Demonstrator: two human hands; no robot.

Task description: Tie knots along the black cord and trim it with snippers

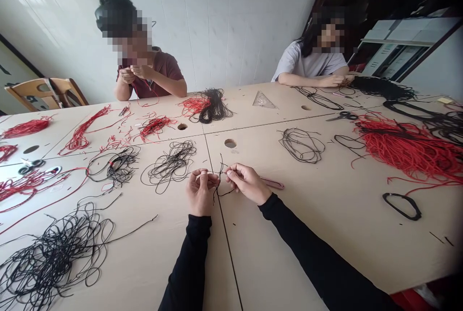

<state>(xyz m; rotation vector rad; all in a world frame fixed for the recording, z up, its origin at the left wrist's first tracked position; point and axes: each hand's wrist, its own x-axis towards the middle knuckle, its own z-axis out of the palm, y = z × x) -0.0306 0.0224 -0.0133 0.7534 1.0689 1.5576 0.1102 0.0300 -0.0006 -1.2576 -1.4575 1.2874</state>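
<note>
Over the seam of the table (311,234), both hands pinch a thin black cord (219,181) with several loose ends. My left hand (201,190) has thumb and forefinger pressed together on it from the left. From the right, my right hand (249,182) grips another part of the same cord, close to the crossing in the middle. Whether a knot sits at that crossing is too small to tell. A pink slim tool (273,183) lies on the table just behind my right hand, partly covered by it.
Black cord coils lie left (61,253) and beyond my hands (303,145). Red cord bundles sit right (401,149) and far left (27,128). Scissors (342,115), a clear triangle ruler (264,100) and a black loop (401,206) rest there. Two people (152,67) work opposite.
</note>
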